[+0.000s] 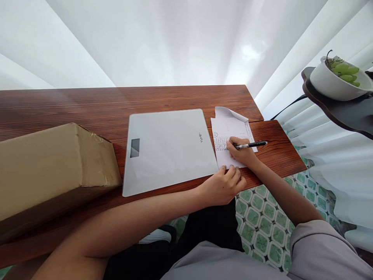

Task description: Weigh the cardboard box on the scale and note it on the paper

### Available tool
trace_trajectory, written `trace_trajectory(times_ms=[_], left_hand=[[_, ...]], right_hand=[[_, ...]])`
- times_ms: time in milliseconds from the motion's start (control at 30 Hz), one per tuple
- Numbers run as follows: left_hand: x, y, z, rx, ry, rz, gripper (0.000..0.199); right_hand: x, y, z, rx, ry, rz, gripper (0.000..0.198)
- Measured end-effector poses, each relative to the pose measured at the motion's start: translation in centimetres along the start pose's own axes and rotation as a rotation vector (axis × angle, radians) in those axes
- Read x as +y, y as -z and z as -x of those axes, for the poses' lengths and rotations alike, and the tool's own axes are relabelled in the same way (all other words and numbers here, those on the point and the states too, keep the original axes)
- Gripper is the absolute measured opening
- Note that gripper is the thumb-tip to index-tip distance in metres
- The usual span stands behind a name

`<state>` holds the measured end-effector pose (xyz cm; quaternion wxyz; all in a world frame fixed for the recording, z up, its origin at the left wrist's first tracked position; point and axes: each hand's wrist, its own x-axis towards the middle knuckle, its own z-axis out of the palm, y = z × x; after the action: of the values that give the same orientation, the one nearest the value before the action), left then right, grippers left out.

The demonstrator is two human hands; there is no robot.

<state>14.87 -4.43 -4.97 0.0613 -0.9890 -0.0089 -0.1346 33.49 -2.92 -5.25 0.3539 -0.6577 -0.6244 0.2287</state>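
Observation:
My right hand (239,153) is closed around a black pen (251,145), its tip end at a sheet of paper (230,126) covered partly in rows of small handwriting. The paper's far edge curls up. Along the near edge of the sheet rests my left hand (224,186), its fingers loosely bent and apart, fingertips touching the paper's border; its thumb is hidden. Left of the paper lies a flat white scale (169,149) with a small grey display and dark lettering, its right side meeting the paper.
A cardboard box (52,163) sits at the left on the brown wooden table (163,99). At the upper right, a dark shelf (329,107) bears a white bowl (329,83) of green grapes (345,70). White curtains (175,42) hang behind; green tiles (265,225) cover the floor.

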Motion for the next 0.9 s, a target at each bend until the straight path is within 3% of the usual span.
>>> trace_trajectory(times_ms=[900], left_hand=[[-0.19,0.38,-0.12,-0.056,-0.011,0.062,0.032]], right_hand=[[0.11,-0.04,-0.03,-0.003,-0.06,-0.058,0.036]])
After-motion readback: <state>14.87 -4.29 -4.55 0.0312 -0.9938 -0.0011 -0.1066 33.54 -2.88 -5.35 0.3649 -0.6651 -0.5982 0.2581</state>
